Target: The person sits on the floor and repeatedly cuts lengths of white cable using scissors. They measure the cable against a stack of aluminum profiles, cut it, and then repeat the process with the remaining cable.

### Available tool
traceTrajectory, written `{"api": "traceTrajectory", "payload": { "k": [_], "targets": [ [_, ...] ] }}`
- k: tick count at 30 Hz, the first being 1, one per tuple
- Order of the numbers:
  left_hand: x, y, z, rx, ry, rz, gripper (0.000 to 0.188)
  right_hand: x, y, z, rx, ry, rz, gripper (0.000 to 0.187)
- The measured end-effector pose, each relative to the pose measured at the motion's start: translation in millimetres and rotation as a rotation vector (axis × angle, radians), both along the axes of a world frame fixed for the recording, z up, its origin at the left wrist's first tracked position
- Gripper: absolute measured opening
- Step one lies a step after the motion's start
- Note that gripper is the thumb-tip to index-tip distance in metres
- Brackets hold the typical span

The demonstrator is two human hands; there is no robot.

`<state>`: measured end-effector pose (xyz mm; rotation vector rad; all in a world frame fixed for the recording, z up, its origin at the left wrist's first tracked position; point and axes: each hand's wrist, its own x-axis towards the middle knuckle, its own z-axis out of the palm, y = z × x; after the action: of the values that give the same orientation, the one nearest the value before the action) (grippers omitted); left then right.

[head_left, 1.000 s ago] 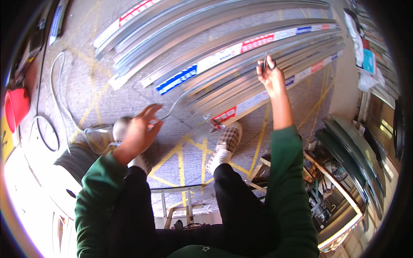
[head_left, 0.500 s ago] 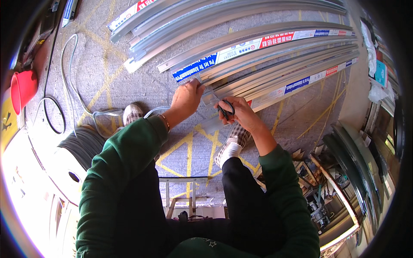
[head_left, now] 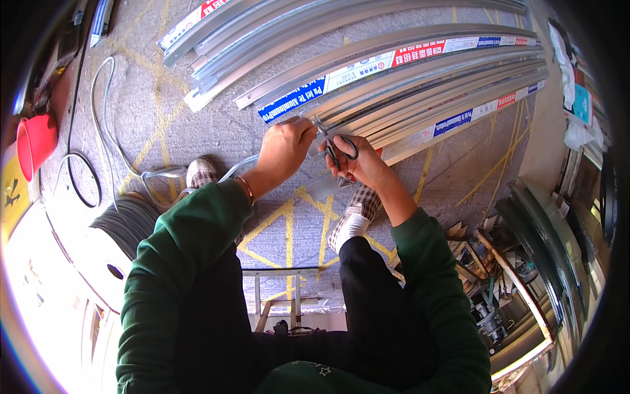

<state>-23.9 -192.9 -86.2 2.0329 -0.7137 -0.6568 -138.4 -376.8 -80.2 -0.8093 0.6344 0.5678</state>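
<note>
My right hand (head_left: 364, 164) grips a pair of scissors (head_left: 331, 154) with black handles. The blades are parted and point up toward the fingertips of my left hand (head_left: 283, 146). Those left fingers are pinched together, and what lies between them is too small to make out. Just beyond both hands lie the ends of long metal profiles (head_left: 394, 108), some wrapped in blue, white and red printed film (head_left: 292, 100). A pale grey cable (head_left: 239, 167) runs along the ground and passes out of sight behind my left wrist.
More profiles (head_left: 262, 46) lie farther off. At left are a red bucket (head_left: 36, 144), a cable reel (head_left: 121, 226) and a black cable loop (head_left: 82, 177). A metal frame (head_left: 518, 282) with tools and dark curved strips (head_left: 545, 256) stand at right. A small ladder-like frame (head_left: 279, 272) is near my legs.
The scissors' blades have opened and now show beside my left fingertips. Both hands have shifted slightly, and the left fingers stay pinched.
</note>
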Motion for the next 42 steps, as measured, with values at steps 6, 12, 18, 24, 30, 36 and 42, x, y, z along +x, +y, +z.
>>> {"api": "traceTrajectory", "payload": {
  "k": [6, 12, 18, 24, 30, 36, 42],
  "targets": [
    [1, 1, 18, -0.027, 0.019, -0.017, 0.013, 1, -5, 2, 0.016, -0.084, 0.008, 0.040],
    [9, 7, 24, -0.023, 0.018, 0.018, 0.009, -2, -10, 3, -0.192, -0.116, 0.084, 0.042],
    [11, 12, 41, -0.080, 0.176, -0.007, 0.014, -8, -5, 31, -0.160, -0.151, -0.163, 0.040],
    [-7, 7, 86, -0.435, 0.309, -0.098, 0.018, -3, 30, 63, -0.148, -0.262, -0.301, 0.043],
    [2, 14, 101, -0.378, 0.109, -0.157, 0.039, -3, 37, 69, -0.162, -0.259, -0.309, 0.038],
    [55, 104, 54, 0.005, -0.315, -0.009, 0.028, -7, 10, 82, -0.304, -0.194, -0.277, 0.038],
    [92, 283, 15, 0.619, -0.512, 0.521, 0.029, -12, -5, 80, -0.427, -0.226, -0.377, 0.038]
  ]
}}
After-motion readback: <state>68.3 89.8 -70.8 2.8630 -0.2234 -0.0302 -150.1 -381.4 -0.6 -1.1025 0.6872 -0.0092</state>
